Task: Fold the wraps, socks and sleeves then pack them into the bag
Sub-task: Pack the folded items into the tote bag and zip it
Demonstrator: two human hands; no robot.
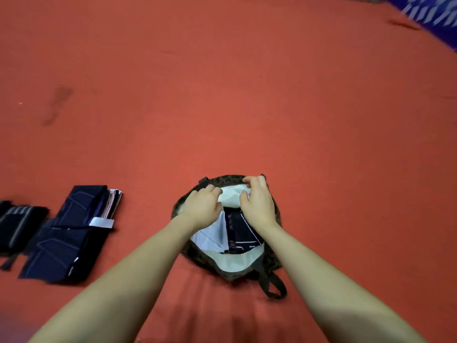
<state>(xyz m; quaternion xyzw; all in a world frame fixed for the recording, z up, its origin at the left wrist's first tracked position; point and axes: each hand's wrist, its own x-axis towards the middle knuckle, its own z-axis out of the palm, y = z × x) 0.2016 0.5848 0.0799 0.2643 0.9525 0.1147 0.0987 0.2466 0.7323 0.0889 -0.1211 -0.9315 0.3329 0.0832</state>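
Observation:
A dark leopard-print bag [273,261] with a pale lining lies open on the red cloth in front of me. Folded pieces sit inside it: a dark navy one with white lines [241,231] and a light blue-white one [210,237]. My left hand [201,206] and my right hand [258,200] are both at the bag's far rim, fingers curled over the pale lining there. Left of the bag lies a stack of folded navy pieces [66,233], and a darker striped piece [17,226] lies at the far left edge.
The red cloth [222,95] covers the whole surface. A blue and white patterned fabric [430,13] shows at the top right corner. A bag strap [274,285] loops out toward me at the bag's near side.

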